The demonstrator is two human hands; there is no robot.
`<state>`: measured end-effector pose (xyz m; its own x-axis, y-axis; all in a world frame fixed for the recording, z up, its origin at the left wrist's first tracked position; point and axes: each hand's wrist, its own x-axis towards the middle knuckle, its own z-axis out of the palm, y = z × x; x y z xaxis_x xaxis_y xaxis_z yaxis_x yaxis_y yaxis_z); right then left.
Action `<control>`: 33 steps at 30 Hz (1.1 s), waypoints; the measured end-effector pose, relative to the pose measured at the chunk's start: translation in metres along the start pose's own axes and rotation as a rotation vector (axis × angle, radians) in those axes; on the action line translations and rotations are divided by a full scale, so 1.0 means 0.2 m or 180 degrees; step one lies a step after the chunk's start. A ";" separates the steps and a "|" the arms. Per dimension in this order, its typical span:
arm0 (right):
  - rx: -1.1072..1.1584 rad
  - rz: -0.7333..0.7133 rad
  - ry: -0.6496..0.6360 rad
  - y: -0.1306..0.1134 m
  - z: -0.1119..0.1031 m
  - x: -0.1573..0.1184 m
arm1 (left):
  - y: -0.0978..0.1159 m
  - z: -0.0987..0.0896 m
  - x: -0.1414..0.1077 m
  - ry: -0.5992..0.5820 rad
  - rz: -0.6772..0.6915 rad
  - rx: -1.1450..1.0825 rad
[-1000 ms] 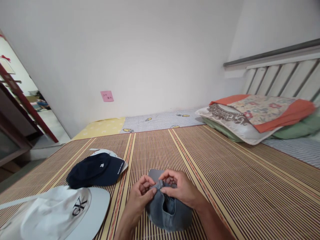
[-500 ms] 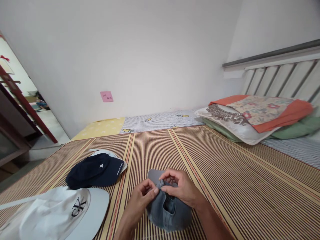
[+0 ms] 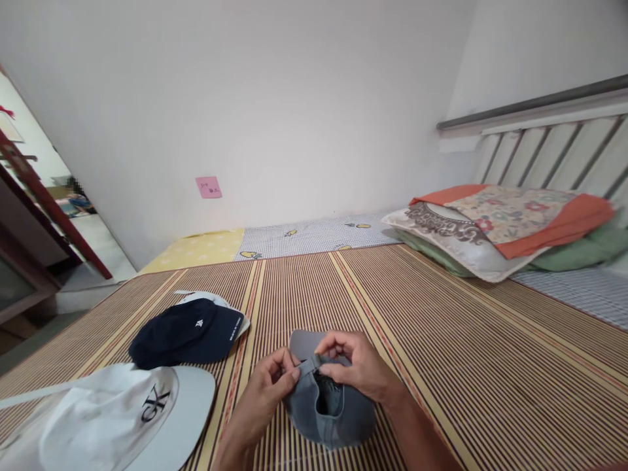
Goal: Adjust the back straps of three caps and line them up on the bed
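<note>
A grey-blue baseball cap (image 3: 338,425) lies on the striped mat, its back opening facing me and its brim pointing away. Thumb and fingers of my left hand (image 3: 267,386) pinch the left end of the cap's back strap (image 3: 309,366). On the other side, my right hand (image 3: 360,366) pinches the strap near its buckle; the fingertips partly hide the buckle. To the left lie a navy cap (image 3: 181,333) on top of a pale cap (image 3: 216,299), and a white cap (image 3: 112,418) with black letters.
The striped bamboo mat (image 3: 432,340) covers the bed. Stacked pillows (image 3: 451,239) with an orange floral cover rest at the right by the headboard (image 3: 549,157). A pink note (image 3: 209,188) is on the wall. Through the doorway at far left, a person (image 3: 79,199) sits.
My left hand has moved slightly left and down, drawing the strap so more of it shows between my hands. My right hand stays almost in place.
</note>
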<state>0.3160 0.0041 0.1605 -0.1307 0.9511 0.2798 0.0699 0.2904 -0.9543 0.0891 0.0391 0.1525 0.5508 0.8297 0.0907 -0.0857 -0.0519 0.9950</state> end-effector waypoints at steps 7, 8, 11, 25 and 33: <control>0.0234 0.0517 -0.0638 0.05 -0.13 -0.03 | -0.01 -0.08 0.00 -0.0026 -0.0129 -0.0210; 0.0188 0.0629 -0.0755 0.06 -0.15 -0.04 | -0.01 -0.08 0.00 -0.0037 -0.0156 -0.0297; 0.0091 0.0815 -0.0935 0.08 -0.17 -0.05 | -0.01 -0.08 -0.01 -0.0067 -0.0325 -0.0423; 0.0006 0.0609 -0.0482 0.04 -0.24 -0.07 | -0.04 -0.16 -0.03 -0.0137 -0.0482 -0.0343; -0.0440 0.0952 -0.0869 0.09 -0.24 -0.07 | -0.05 -0.22 -0.05 0.0007 -0.0373 -0.0357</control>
<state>0.3673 0.0000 0.1447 -0.3402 0.9382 -0.0629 0.2741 0.0350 -0.9611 0.0476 0.0558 0.1402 0.5607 0.8276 -0.0260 -0.1132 0.1077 0.9877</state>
